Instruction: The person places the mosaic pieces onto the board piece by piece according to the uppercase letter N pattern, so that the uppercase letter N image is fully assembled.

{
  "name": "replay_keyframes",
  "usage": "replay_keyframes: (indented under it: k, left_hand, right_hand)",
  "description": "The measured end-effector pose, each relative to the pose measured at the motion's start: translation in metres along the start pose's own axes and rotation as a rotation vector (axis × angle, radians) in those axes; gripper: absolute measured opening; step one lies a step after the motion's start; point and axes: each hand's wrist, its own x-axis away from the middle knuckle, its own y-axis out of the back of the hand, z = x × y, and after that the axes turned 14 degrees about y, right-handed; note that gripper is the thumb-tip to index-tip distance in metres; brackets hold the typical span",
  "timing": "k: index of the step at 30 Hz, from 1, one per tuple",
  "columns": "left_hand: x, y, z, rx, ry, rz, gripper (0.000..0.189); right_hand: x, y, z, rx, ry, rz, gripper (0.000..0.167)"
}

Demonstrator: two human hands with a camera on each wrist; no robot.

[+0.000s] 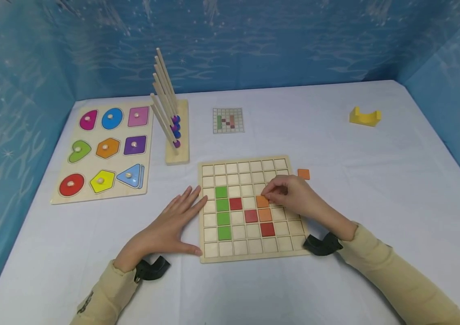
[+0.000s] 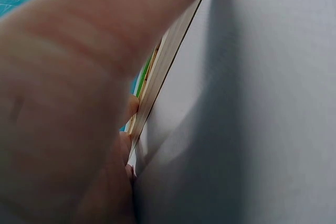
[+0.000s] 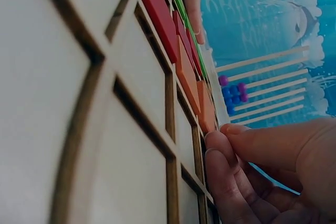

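A wooden grid board (image 1: 218,249) lies flat on the white table. In it are a column of green tiles (image 1: 223,218), three red tiles (image 1: 267,229) on a diagonal, and an orange tile (image 1: 265,215). Just above that one is a second orange tile (image 1: 262,201); thumb and fingertips of my right hand (image 1: 295,194) pinch its upper right edge, also visible in the right wrist view (image 3: 206,109). My left hand (image 1: 169,225) rests with spread fingers against the board's left edge. A loose orange tile (image 1: 304,174) lies off the board's upper right.
Behind the board lies a small pattern card (image 1: 228,120). A peg stand (image 1: 177,158) with tall rods and purple and blue beads stands back left, beside a shape puzzle (image 1: 101,198). A yellow block (image 1: 364,117) with a curved top sits back right.
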Motion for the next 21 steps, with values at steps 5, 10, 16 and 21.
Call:
replay_keyframes:
  k: [5,10,16,21]
  left_hand:
    - [0.000,0.000,-0.001,0.004,0.004,0.001,0.118]
    - [0.000,0.000,-0.001,0.005,0.005,0.004,0.117]
    - [0.000,0.000,-0.001,0.005,0.006,0.001,0.118]
    - [0.001,0.000,0.000,0.006,0.008,-0.001,0.118]
  right_hand:
    - [0.001,0.006,0.001,0.048,-0.012,-0.038,0.007]
    - [0.004,0.027,-0.006,0.134,-0.006,-0.121,0.008]
    - [0.016,0.060,-0.023,0.225,-0.081,-0.209,0.015]
    - [0.023,0.072,-0.038,0.248,-0.162,-0.187,0.021]
